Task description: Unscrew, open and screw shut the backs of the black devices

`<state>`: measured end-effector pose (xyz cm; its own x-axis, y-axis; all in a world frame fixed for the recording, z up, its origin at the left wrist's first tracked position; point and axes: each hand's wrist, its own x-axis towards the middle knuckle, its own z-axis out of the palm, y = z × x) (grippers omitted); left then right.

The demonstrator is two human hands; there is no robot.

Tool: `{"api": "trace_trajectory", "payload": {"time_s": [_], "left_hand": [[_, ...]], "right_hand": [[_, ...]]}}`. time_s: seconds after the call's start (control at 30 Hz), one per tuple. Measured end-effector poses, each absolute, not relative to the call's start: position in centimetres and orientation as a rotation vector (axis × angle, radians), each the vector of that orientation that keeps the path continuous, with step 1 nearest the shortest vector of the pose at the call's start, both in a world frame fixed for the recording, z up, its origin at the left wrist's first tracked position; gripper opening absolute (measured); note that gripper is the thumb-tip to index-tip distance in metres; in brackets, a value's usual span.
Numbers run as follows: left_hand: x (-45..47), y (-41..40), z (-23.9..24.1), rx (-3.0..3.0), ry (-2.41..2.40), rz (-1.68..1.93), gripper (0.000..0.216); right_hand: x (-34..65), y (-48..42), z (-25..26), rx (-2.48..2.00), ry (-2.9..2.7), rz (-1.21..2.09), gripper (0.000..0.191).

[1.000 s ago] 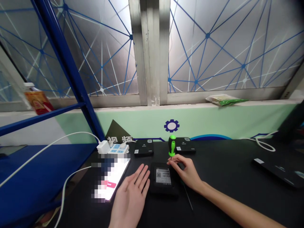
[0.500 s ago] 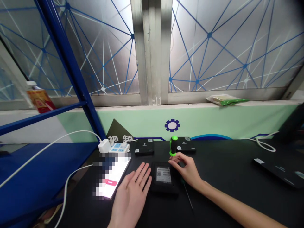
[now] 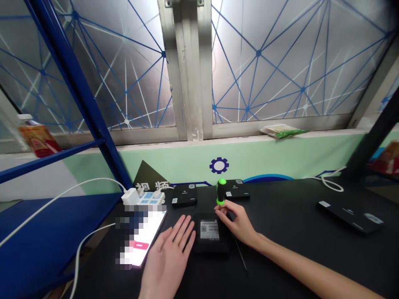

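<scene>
Between my hands lies a black box-shaped device [image 3: 212, 246] with a white printed label on its upper face. My right hand [image 3: 238, 220] pinches a screwdriver [image 3: 221, 192] with a black and bright green handle, held upright over the device's far right corner; its tip is hidden behind the fingers. Palm up and fingers spread, my left hand [image 3: 170, 257] rests open beside the device's left edge, holding nothing. A thin metal shaft, apparently of a second screwdriver [image 3: 241, 255], lies on the table under my right hand.
A lit phone [image 3: 145, 236] lies left of my left hand, near a white power strip [image 3: 151, 198] with cables. Black boxes [image 3: 184, 196] [image 3: 238, 190] stand along the wall. Another flat black device [image 3: 349, 216] is at the right on the black table [image 3: 280, 249].
The whole view has shifted, so the scene sits slightly further left. My right hand keeps its pinch on the upright screwdriver, and my left hand stays spread beside the device.
</scene>
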<state>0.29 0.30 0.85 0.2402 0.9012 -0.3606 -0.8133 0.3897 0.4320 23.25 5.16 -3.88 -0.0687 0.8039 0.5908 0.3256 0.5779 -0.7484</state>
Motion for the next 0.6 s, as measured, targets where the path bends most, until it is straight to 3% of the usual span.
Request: {"api": "trace_trajectory", "payload": {"time_s": [0.6], "left_hand": [[0.26,0.31,0.99,0.224,0.612,1.195,0.063]], "right_hand": [[23.10,5.50,-4.06,-0.929,-1.615,0.582,0.021]]}}
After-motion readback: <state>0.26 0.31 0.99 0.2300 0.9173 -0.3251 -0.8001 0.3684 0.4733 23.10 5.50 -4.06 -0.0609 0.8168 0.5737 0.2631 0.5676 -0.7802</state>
